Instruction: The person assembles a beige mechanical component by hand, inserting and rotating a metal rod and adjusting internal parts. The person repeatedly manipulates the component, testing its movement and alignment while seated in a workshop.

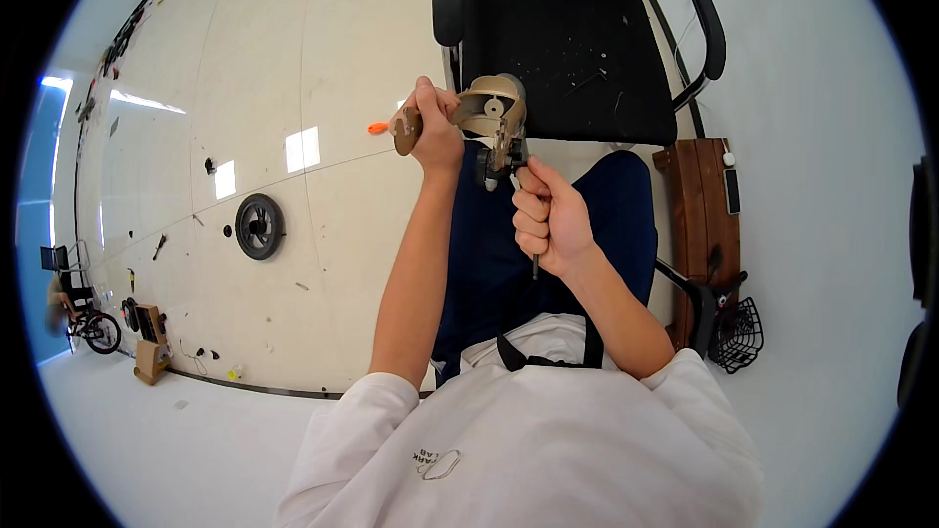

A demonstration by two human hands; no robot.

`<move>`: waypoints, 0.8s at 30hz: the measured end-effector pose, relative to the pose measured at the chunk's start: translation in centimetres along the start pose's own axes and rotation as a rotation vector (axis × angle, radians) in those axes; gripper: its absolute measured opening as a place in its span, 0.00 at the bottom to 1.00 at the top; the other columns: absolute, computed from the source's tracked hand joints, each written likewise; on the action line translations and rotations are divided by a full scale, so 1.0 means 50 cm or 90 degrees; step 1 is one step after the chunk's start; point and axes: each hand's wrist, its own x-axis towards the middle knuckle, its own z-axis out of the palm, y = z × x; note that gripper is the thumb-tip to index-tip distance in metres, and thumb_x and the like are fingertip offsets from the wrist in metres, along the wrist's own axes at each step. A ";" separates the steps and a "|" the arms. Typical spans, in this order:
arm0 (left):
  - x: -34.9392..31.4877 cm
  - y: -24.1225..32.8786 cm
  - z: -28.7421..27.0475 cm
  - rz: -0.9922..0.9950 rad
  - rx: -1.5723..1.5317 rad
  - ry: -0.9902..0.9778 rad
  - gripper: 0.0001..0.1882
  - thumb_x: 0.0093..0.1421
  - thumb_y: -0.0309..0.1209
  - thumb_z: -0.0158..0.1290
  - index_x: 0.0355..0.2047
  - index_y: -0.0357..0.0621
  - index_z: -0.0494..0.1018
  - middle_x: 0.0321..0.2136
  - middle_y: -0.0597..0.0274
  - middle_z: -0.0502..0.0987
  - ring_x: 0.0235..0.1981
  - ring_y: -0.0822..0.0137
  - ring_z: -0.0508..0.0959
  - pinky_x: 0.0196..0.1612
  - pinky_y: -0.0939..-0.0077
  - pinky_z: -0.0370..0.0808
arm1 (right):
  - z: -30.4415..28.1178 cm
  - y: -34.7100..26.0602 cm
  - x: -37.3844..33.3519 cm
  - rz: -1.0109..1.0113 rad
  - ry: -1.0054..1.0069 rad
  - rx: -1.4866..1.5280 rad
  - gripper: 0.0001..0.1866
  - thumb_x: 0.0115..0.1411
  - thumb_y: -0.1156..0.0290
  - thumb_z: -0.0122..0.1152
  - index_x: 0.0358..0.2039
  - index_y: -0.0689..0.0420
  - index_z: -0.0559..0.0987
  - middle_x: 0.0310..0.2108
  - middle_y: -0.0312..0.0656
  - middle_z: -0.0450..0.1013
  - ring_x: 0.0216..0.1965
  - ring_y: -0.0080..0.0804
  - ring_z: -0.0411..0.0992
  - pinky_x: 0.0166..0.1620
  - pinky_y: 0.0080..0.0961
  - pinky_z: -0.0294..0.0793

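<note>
My left hand (pixel 435 132) is closed around a tan, worn-looking part with a rounded brown end (pixel 408 131) that shows beside the thumb. Just right of that hand is a tan curved metal piece (pixel 486 103) with a round hole and a black fitting at its lower end. Whether it is one piece with what the left hand grips, I cannot tell. My right hand (pixel 556 220) is a fist around a thin dark rod (pixel 535 267), whose lower end sticks out below the fingers. The rod's top reaches the black fitting. Both hands are above my dark blue trousers.
A black chair (pixel 558 49) stands ahead, small loose bits on its seat. To the right are a brown wooden box (pixel 699 235) with a phone on top and a black wire basket (pixel 738 337). On the left floor lie a small wheel (pixel 259 227) and an orange-handled item (pixel 378 128).
</note>
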 end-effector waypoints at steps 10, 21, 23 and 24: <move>-0.022 0.002 0.014 0.053 0.033 -0.013 0.23 0.66 0.26 0.44 0.11 0.37 0.61 0.10 0.67 0.64 0.15 0.77 0.64 0.21 0.79 0.60 | 0.060 -0.021 -0.032 0.059 0.184 0.153 0.20 0.70 0.62 0.41 0.18 0.47 0.57 0.13 0.25 0.43 0.11 0.15 0.39 0.12 0.16 0.36; -0.059 0.004 0.045 0.140 0.201 0.037 0.23 0.66 0.29 0.45 0.12 0.37 0.64 0.10 0.66 0.66 0.13 0.78 0.62 0.18 0.79 0.59 | 0.065 -0.051 -0.052 0.024 0.268 0.043 0.20 0.70 0.62 0.41 0.19 0.46 0.57 0.13 0.25 0.43 0.11 0.15 0.39 0.11 0.16 0.36; -0.061 0.001 0.047 0.163 0.206 0.035 0.23 0.66 0.31 0.45 0.12 0.37 0.65 0.09 0.66 0.66 0.13 0.77 0.63 0.18 0.78 0.59 | 0.065 -0.066 -0.059 0.034 0.281 -0.006 0.19 0.70 0.62 0.43 0.19 0.47 0.58 0.13 0.24 0.43 0.10 0.14 0.39 0.11 0.15 0.36; -0.064 0.002 0.049 0.162 0.211 0.028 0.23 0.66 0.30 0.46 0.12 0.37 0.65 0.09 0.66 0.65 0.13 0.77 0.62 0.18 0.78 0.58 | 0.061 -0.072 -0.062 0.050 0.285 -0.046 0.19 0.70 0.61 0.42 0.19 0.46 0.58 0.13 0.23 0.43 0.10 0.14 0.39 0.11 0.15 0.35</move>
